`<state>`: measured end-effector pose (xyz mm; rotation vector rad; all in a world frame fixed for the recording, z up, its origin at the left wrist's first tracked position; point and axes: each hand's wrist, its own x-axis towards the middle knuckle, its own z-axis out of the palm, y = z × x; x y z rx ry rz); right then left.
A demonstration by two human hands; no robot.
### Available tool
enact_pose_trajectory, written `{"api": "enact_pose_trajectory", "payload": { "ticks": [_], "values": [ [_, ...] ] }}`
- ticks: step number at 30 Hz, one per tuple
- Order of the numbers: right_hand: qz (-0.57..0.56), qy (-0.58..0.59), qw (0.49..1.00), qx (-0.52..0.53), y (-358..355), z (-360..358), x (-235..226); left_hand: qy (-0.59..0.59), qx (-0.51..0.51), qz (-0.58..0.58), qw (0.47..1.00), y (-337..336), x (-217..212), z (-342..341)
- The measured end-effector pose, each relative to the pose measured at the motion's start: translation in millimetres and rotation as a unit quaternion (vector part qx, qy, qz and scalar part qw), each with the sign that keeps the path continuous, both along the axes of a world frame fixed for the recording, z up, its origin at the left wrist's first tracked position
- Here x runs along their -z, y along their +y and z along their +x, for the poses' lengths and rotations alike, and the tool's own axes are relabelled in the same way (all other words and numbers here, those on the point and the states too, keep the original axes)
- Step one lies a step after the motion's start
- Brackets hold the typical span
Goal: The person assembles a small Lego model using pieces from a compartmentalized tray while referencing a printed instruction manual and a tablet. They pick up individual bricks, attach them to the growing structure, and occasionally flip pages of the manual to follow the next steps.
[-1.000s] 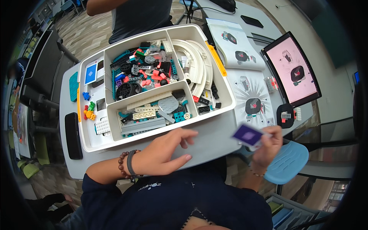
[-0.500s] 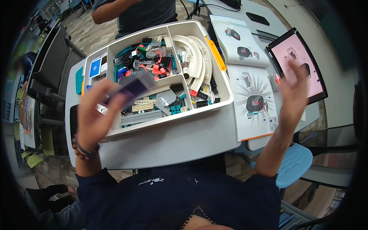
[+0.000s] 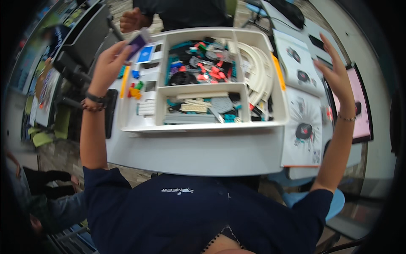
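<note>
My left hand [image 3: 111, 63] is raised at the tray's far left corner. Between its thumb and fingers it grips a flat purple packet [image 3: 137, 44] with a pale, see-through-looking end; blur hides its exact kind. Below the packet, a blue card [image 3: 145, 54] lies in the tray's left compartment. My right hand [image 3: 338, 80] is held up with thumb and fingers apart and nothing in it. It is nearest to the open instruction booklet [image 3: 301, 139] and the screen [image 3: 359, 99] on the right.
A white sorting tray [image 3: 203, 128] of building bricks fills the middle of the grey table [image 3: 203, 154]. Curved white track pieces [image 3: 258, 70] lie in its right compartment. Beyond the tray stands another person, with one hand [image 3: 134, 20] near its far left corner. A blue chair [image 3: 336, 203] is at lower right.
My left hand has carried the purple packet from over the tray's near left side out to its far left corner. My right hand is higher. The view has shifted, so the tray appears farther right.
</note>
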<state>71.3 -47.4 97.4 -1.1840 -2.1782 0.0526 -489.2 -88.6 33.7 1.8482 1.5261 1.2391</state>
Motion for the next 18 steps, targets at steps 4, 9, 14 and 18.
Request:
{"api": "enact_pose_trajectory", "payload": {
  "ticks": [4, 9, 14, 18],
  "values": [
    [0.226, 0.082, 0.949, 0.204, -7.1, 29.9, -30.1, 0.054, 0.091, -0.019, 0.994, 7.3, -17.2, 31.2],
    [-0.170, 0.022, 0.985, 0.036, -36.6, 31.8, -15.1, 0.228, 0.059, 0.058, 0.970, 7.7, -20.9, 38.9],
    [-0.039, -0.020, 0.986, 0.158, -112.5, 12.8, -18.7, 0.312, -0.054, 0.032, 0.948, -6.3, -23.4, 22.8],
    [0.045, -0.027, 0.981, 0.186, -150.1, 34.2, -27.4, 0.443, -0.108, 0.085, 0.886, 3.4, 0.9, 20.2]
  ]
}}
